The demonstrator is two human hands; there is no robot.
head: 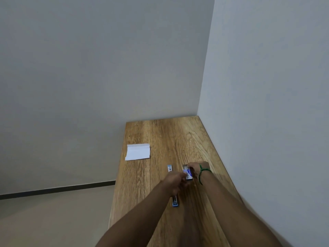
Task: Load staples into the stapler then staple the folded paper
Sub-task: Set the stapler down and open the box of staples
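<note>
A small blue and white staple box sits on the wooden table, and my right hand, with a green band at the wrist, grips it from the far side. My left hand reaches in from the left, its fingertips pinched on the box's near-left edge. The blue stapler lies opened out flat under my left hand; its far end shows beyond the knuckles. The folded white paper lies flat near the table's left edge, well away from both hands.
The table runs along a white wall on its right side and ends at the corner of the room. Its left edge drops off to a beige floor.
</note>
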